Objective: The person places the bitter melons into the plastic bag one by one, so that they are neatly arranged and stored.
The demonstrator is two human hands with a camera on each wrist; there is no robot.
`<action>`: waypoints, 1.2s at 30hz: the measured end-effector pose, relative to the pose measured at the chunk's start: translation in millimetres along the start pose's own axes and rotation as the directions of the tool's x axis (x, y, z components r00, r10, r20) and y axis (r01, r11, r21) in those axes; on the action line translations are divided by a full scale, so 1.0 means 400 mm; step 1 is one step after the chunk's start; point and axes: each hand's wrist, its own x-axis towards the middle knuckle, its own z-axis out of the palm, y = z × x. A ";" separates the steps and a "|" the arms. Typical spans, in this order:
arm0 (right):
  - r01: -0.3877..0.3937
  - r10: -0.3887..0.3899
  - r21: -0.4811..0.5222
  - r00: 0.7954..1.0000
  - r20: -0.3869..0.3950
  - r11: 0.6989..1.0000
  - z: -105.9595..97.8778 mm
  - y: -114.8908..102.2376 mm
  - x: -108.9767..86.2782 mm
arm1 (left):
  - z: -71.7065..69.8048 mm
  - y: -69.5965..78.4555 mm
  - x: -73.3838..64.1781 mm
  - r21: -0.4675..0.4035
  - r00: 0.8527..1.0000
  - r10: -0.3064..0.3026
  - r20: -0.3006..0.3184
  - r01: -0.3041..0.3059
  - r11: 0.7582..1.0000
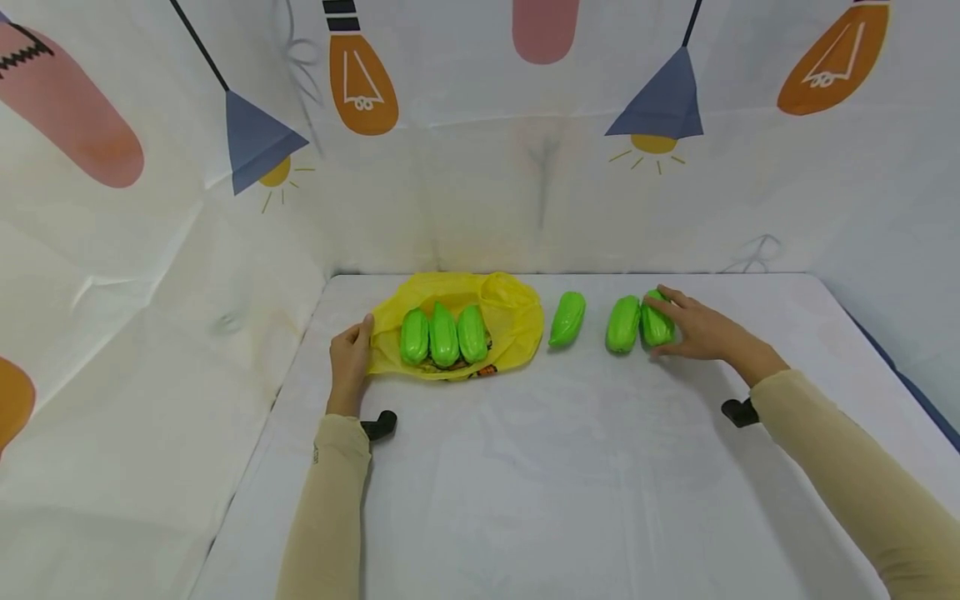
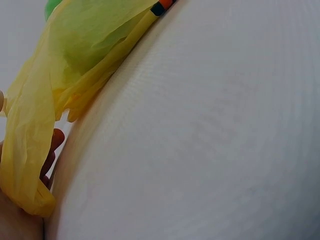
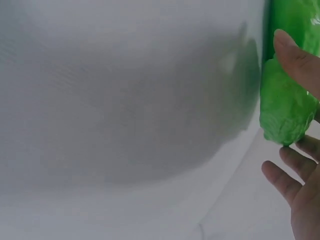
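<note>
A yellow plastic bag (image 1: 517,312) lies spread at the back of the table, its mouth turned up around three glossy green oblong packets (image 1: 443,335). My left hand (image 1: 350,357) pinches the bag's left edge; in the left wrist view the yellow film (image 2: 30,145) passes between thumb and fingers. To the right, my right hand (image 1: 697,329) spans the rightmost green packet (image 1: 656,323), thumb at its near end and fingers over its far end. Seen from the right wrist, the thumb lies across this packet (image 3: 285,105) and fingertips meet its end.
Two more green packets lie between the bag and my right hand: a tilted one (image 1: 567,319) and one (image 1: 622,324) right beside the held packet. A white cloth covers the table (image 1: 525,483). Behind it hangs a printed fabric wall (image 1: 480,192).
</note>
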 end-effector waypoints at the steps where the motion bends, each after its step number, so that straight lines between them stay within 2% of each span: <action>1: 0.002 -0.002 -0.006 1.000 -0.008 1.000 -0.007 -0.002 0.003 | -0.001 -0.002 0.001 0.001 1.000 0.000 -0.001 0.000 1.000; 9: 0.011 -0.011 -0.024 1.000 -0.026 1.000 -0.068 -0.037 0.055 | -0.005 -0.005 0.000 0.006 0.999 0.030 -0.035 -0.030 1.000; 19: 0.107 -0.110 -0.067 0.993 -0.031 0.992 -0.120 -0.164 0.131 | -0.004 -0.008 -0.003 -0.029 1.000 0.005 -0.019 -0.006 1.000; 28: 0.226 -0.226 -0.056 0.974 0.005 0.973 -0.103 -0.327 0.216 | -0.002 -0.005 -0.007 -0.021 0.999 0.035 -0.028 -0.036 0.999; 36: 0.277 -0.271 -0.072 0.959 0.088 0.958 -0.052 -0.415 0.272 | 0.000 -0.002 -0.007 -0.024 0.998 0.048 -0.030 -0.049 0.999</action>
